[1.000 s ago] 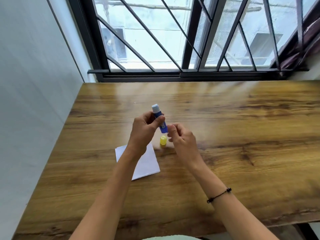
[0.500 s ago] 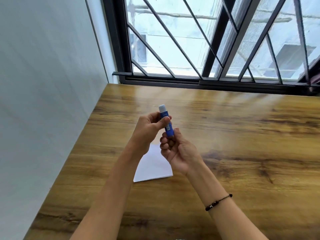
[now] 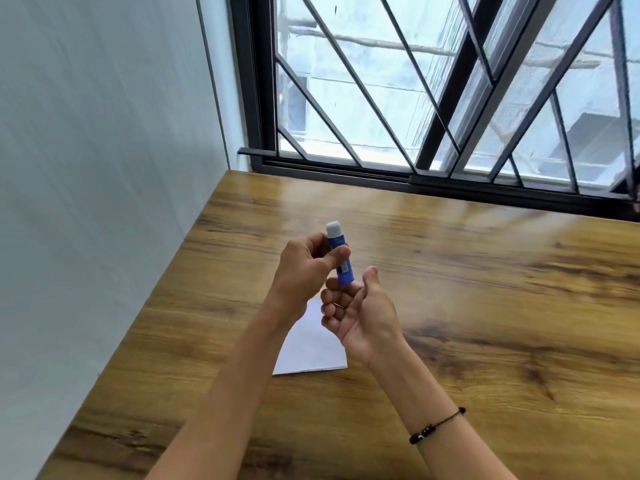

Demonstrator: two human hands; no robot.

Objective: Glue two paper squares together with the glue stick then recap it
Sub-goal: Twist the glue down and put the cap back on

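A blue glue stick [image 3: 340, 255] with its white glue tip bare stands upright above the table. My left hand [image 3: 308, 268] grips its barrel between thumb and fingers. My right hand [image 3: 360, 313] is palm up just below, its curled fingertips touching the stick's bottom end. White paper [image 3: 311, 348] lies flat on the wooden table [image 3: 485, 306] under both hands, partly hidden by my wrists. The yellow cap is out of sight.
A pale wall [image 3: 104, 168] runs along the table's left edge. A window with black diagonal bars [image 3: 433, 98] stands behind the table's far edge. My right wrist wears a dark bracelet [image 3: 436, 426].
The view has swung left and tilted up. My right hand turned palm up under the stick's base. The yellow cap seen on the table a second ago is hidden now.
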